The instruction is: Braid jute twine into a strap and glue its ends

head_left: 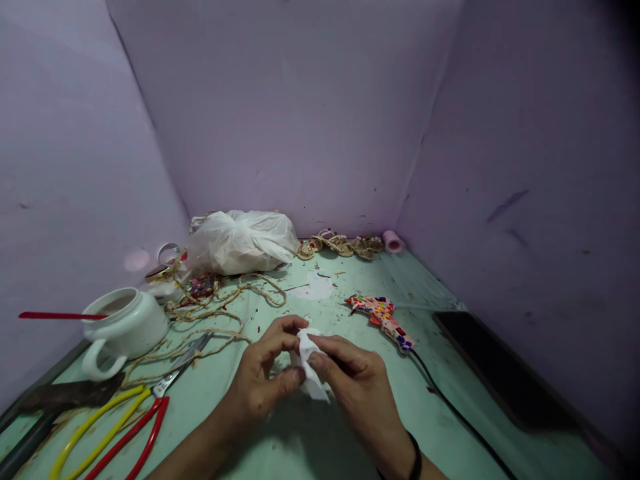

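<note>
Between my two hands, above the middle of the table, is a small folded white piece that looks like paper or thin cloth. My left hand grips its left side with curled fingers and thumb. From the right, my right hand pinches the same piece between thumb and fingers; a dark band circles that wrist. Part of the white piece is hidden behind the fingers. To the right of my hands lies a patterned glue gun with its black cord trailing toward me.
Scissors with yellow and red handles, tangled jute twine and a white teapot-like pot with a red stick are left. Behind sit a white plastic bag, braided twine pieces and a pink roll. A dark flat slab lies right.
</note>
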Demonstrator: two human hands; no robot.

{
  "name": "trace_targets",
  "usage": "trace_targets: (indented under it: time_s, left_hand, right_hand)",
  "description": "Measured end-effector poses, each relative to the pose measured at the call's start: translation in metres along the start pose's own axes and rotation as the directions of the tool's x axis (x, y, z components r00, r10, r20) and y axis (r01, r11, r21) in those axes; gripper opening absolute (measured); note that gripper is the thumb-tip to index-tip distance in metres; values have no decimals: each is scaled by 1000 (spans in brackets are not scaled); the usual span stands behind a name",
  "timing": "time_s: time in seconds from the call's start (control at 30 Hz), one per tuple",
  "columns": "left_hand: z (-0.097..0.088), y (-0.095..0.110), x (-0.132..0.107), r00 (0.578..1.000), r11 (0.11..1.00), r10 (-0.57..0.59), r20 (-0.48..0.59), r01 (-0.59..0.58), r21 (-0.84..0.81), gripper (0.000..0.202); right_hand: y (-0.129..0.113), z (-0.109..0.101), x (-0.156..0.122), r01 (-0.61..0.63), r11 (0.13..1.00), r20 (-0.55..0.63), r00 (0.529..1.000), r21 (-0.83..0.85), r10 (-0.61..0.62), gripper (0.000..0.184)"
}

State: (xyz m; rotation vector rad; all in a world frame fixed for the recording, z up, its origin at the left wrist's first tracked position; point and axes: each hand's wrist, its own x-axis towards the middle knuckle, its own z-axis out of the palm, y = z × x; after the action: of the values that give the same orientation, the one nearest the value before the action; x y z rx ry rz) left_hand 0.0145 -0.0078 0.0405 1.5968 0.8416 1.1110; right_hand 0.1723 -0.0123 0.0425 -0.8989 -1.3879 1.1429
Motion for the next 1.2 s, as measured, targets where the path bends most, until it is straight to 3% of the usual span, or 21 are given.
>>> trace_targets:
  time_s: [0.07,0.13,0.23,0.33,0.47,0.57,0.63,0.7,0.77,0.83,0.97,1.07,1.13,1.2]
  left_hand:
    - [5,2,-3,1000,999,-24,6,24,30,23]
    - [11,6,-5,996,996,-81,49,83,-43,24]
    - [18,11,-6,981,929,-136,137,174,-326,31]
    - [22,15,-8,977,804,-142,159,208,-557,33]
    - [23,15,-9,976,712,-113,185,210,-671,31]
    - [20,13,-7,971,703,-91,222,221,-676,36]
    - [14,11,-5,980,719,-95,176,190,-669,45]
    - [6,8,-2,995,832,-76,71,103,-546,46]
    - [-2,6,-1,1000,960,12,-11,-14,-281,45]
    - [-5,3,-1,994,994,108,-13,-108,-12,46]
    - [10,-1,-5,970,944,242,-6,-234,231,49]
    - [23,-1,-8,920,856,392,6,-367,365,45]
    - [18,2,-5,878,766,477,-29,-400,502,40]
    - [-4,6,5,840,661,522,-149,-288,693,32]
  right_hand:
    - [1,-3,0,120,987,-16,992,-110,-122,12]
    - [3,-8,-2,225,945,-9,972,-235,-234,13]
    - [4,-14,-4,342,852,-45,920,-396,-390,13]
    - [5,-14,-5,397,810,-76,879,-432,-472,14]
    - [4,-9,-8,310,896,-147,918,-319,-369,16]
    - [5,-8,-11,190,971,-167,963,-145,-213,17]
    - [6,-11,-11,111,993,-187,977,34,-103,20]
    - [5,-17,-10,37,972,-211,977,234,14,23]
    - [2,-25,-6,-27,917,-240,962,398,132,25]
    - [1,-30,-1,-75,855,-268,932,513,243,29]
    - [8,-22,2,-192,768,-172,915,611,366,28]
    - [18,-5,-1,-292,760,-33,924,581,380,30]
    - [19,1,-3,-341,791,79,933,509,351,33]
    - [16,-4,-1,-324,868,140,946,376,293,37]
